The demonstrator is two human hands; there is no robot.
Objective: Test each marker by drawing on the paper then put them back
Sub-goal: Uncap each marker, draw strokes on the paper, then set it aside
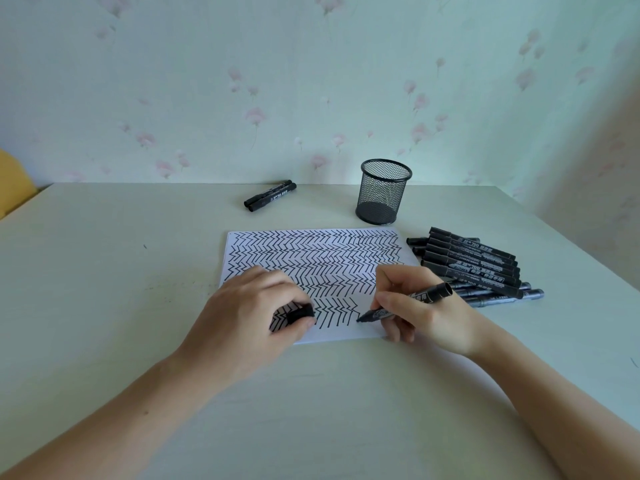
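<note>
A white sheet of paper covered in black zigzag lines lies in the middle of the table. My right hand grips an uncapped black marker, its tip touching the paper near the lower right of the drawing. My left hand rests on the paper's lower left and holds the black cap between its fingers. A pile of several black markers lies to the right of the paper. Two more black markers lie side by side at the back of the table.
An empty black mesh pen cup stands upright behind the paper. The pale table meets a flowered wall at the back. A yellow object shows at the far left edge.
</note>
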